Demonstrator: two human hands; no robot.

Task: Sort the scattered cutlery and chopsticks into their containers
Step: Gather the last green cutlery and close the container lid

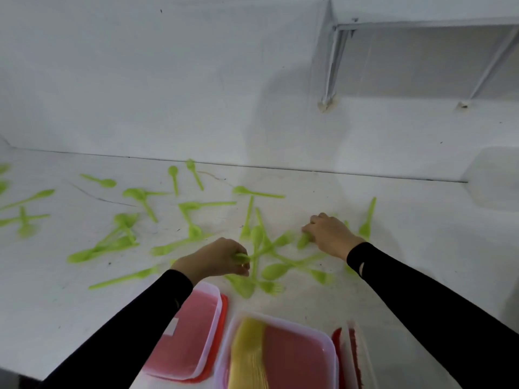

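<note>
A: Dozens of green spoons and forks (273, 270) are lying scattered over the table (407, 248). Your left hand (216, 258) is pinching one green piece (242, 258) between thumb and fingertips, right at the edge of the crossed pile.
B: Your right hand (330, 234) is reaching further out, fingers curling round a second piece (304, 240).
A: While you're lifting, be pulling each piece straight up. Handles are crossing underneath and will probably be dragging along. Be checking the head too, spoon or fork; blur is hiding which you're holding.
B: Where things are sitting: the pile is lying between your two hands, and the red box (217, 310) is waiting just beside your left wrist, nearer you. The middle box (309, 360) is holding yellow sticks (250, 357), likely chopsticks. A third box (355, 349) is showing only partly at the right.
</note>
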